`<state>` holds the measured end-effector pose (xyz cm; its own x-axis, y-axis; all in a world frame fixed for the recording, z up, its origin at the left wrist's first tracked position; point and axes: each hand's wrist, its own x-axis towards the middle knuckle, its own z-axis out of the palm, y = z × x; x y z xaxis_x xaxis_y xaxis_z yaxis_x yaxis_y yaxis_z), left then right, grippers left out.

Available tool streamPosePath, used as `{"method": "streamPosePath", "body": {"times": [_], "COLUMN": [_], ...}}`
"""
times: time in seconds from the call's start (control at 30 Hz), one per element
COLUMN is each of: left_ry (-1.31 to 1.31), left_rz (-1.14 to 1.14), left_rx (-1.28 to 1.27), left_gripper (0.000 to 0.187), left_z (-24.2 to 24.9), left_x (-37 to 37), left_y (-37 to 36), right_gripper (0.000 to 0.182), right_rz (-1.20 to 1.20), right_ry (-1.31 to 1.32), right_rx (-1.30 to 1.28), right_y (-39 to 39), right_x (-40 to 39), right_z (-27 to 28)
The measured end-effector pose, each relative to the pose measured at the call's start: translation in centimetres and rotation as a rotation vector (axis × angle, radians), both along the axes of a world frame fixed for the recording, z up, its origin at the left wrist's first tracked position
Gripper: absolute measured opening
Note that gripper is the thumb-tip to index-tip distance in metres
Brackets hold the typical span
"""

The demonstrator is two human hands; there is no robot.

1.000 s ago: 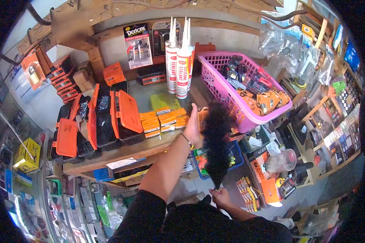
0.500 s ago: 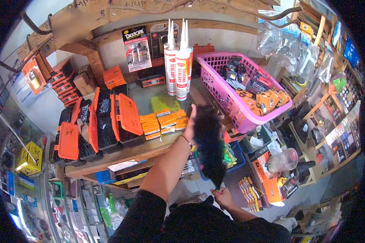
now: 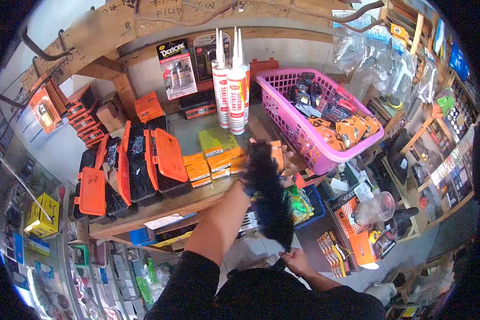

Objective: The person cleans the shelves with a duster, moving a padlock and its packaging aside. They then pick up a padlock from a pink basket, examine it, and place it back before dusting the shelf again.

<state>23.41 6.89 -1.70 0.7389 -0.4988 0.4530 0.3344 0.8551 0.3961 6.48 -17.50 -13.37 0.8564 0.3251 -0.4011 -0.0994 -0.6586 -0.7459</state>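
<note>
My right hand (image 3: 297, 261) is closed round the handle end of a black, fluffy duster (image 3: 273, 200) near my body. The duster slants up and away, hiding most of my left hand (image 3: 288, 161). My left fingers show just right of its bristles, wrapped on a small orange box (image 3: 277, 153). Left of there, stacks of small orange-and-white boxes (image 3: 220, 162) sit on the shelf by a yellow-green box (image 3: 216, 141). White silicone sealant tubes (image 3: 237, 101) stand upright behind them.
A pink basket (image 3: 325, 146) of packaged goods stands to the right. Black cases with orange lids (image 3: 168, 154) line the left of the wooden shelf (image 3: 138, 217). Below it are a blue tray (image 3: 317, 213) with green packets and a clear jar (image 3: 377, 207).
The duster's upper end has swung slightly left, and the orange box in my left fingers has come into sight. My right hand has shifted slightly right.
</note>
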Motion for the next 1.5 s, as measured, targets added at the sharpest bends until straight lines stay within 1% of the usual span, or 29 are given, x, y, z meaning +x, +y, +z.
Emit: {"method": "streamPosePath", "body": {"times": [0.03, 0.1, 0.13, 0.2, 0.27, 0.3, 0.33, 0.4, 0.47, 0.53, 0.57, 0.63, 0.67, 0.73, 0.77, 0.83, 0.9, 0.93, 1.0, 1.07, 1.1, 1.13, 1.2, 1.23, 1.27, 1.33, 1.4, 1.47, 1.5], "left_ry": [0.131, 0.476, 0.469, 0.446, 0.056, 0.193, 0.157, 0.409, 0.334, 0.226, 0.105, 0.23, 0.353, 0.374, 0.353, 0.326, 0.395, 0.436, 0.404, 0.367, 0.099, 0.084, 0.159, 0.359, 0.362, 0.426, 0.402, 0.188, 0.015], "left_rz": [0.079, 0.289, 0.242, 0.308, 0.069, 0.071, 0.036, 0.282, 0.229, 0.049, 0.091, 0.179, 0.267, 0.234, 0.23, 0.225, 0.29, 0.32, 0.247, 0.141, 0.044, -0.014, 0.098, 0.167, 0.163, 0.379, 0.328, 0.169, 0.004], "left_rx": [0.059, 0.217, 0.219, 0.147, 0.105, 0.051, 0.03, 0.151, 0.16, -0.064, 0.112, 0.13, 0.148, 0.184, 0.146, 0.109, 0.203, 0.25, 0.181, 0.07, 0.098, 0.028, 0.055, 0.006, 0.006, 0.248, 0.185, 0.019, 0.067], "left_gripper": [0.081, 0.081, 0.081, 0.084, 0.086, 0.088, 0.085, 0.081, 0.076, 0.076, 0.076, 0.076, 0.075, 0.075, 0.075, 0.075, 0.076, 0.077, 0.08, 0.084, 0.088, 0.089, 0.088, 0.084, 0.084, 0.081, 0.078, 0.076, 0.074], "left_z": [0.1, 1.2, -0.1, 1.2, -2.0, -2.1, -1.2, 0.7, 1.7, 0.3, 0.1, 0.7, 1.4, 1.1, 1.1, 1.4, 2.0, 1.9, 1.2, 0.0, -2.2, -2.7, -3.3, -1.8, -0.5, 1.2, 1.2, -0.7, 0.3], "left_x": [-0.6, -1.7, -0.8, -1.7, 0.8, 0.8, 0.0, -1.2, -2.0, -1.3, -0.7, -1.3, -1.8, -1.7, -1.8, -1.7, -1.9, -2.1, -1.8, -1.1, 0.7, 1.2, 2.1, 0.2, -0.8, -1.7, -1.7, -0.7, -0.7], "left_y": [0.2, -0.2, 0.1, -0.6, 0.6, 0.5, 0.5, -0.3, -0.3, 0.1, 0.2, -0.1, -0.3, -0.1, -0.2, -0.2, -0.3, -0.5, -0.5, 0.0, 0.8, 0.6, 0.9, 0.0, -0.4, -0.6, -0.6, -0.1, 0.0], "right_gripper": [0.029, 0.029, 0.029, 0.031, 0.03, 0.029, 0.029, 0.027, 0.029, 0.032, 0.032, 0.031, 0.031, 0.03, 0.032, 0.033, 0.034, 0.035, 0.036, 0.036, 0.036, 0.036, 0.035, 0.035, 0.035, 0.035, 0.035, 0.035, 0.035], "right_rz": [0.003, -0.164, -0.164, -0.066, -0.061, -0.056, -0.057, -0.13, -0.12, 0.022, 0.022, -0.126, -0.128, -0.104, -0.018, -0.014, -0.01, -0.1, -0.197, -0.011, -0.014, -0.003, 0.007, -0.053, -0.115, -0.1, -0.083, 0.014, 0.01], "right_ry": [0.004, 0.149, 0.152, -0.036, -0.021, -0.001, 0.0, 0.162, 0.096, -0.193, -0.194, 0.105, 0.109, 0.103, -0.079, -0.012, 0.057, 0.109, 0.162, 0.029, 0.025, 0.073, 0.125, 0.112, 0.098, 0.093, 0.081, -0.088, -0.094], "right_rx": [-0.003, 0.1, 0.101, 0.123, 0.129, 0.131, 0.132, 0.125, 0.168, 0.232, 0.234, 0.25, 0.251, 0.121, 0.18, 0.139, 0.092, 0.195, 0.304, 0.089, 0.092, 0.068, 0.037, 0.116, 0.196, 0.155, 0.116, 0.094, 0.093], "right_y": [0.0, -0.1, -0.5, -1.3, -0.9, -0.7, -0.6, -0.4, 0.0, -0.8, -0.2, 0.3, 0.3, 0.1, -1.2, -1.1, -0.4, -0.1, -0.1, -0.6, -0.7, -0.9, -1.1, -0.8, -0.6, -0.2, -0.2, -0.6, -0.6], "right_x": [0.3, 0.5, 0.4, 0.1, 0.1, 0.2, 0.4, 0.7, 0.2, 0.2, 0.3, 0.3, 0.1, 0.0, -0.1, -0.4, 0.0, 0.1, -0.3, -0.4, -0.3, -0.1, -0.1, 0.0, -0.2, -0.6, -0.8, -0.9, -0.7], "right_z": [0.2, 0.0, -1.6, -6.2, -3.9, -2.5, -1.9, -0.8, -0.6, -3.9, -1.9, 1.9, 1.6, 0.0, -6.3, -3.0, 0.4, 1.5, 1.2, -0.4, -0.3, 0.0, 0.0, -0.5, -0.7, 0.7, 0.8, -0.4, -0.5]}}
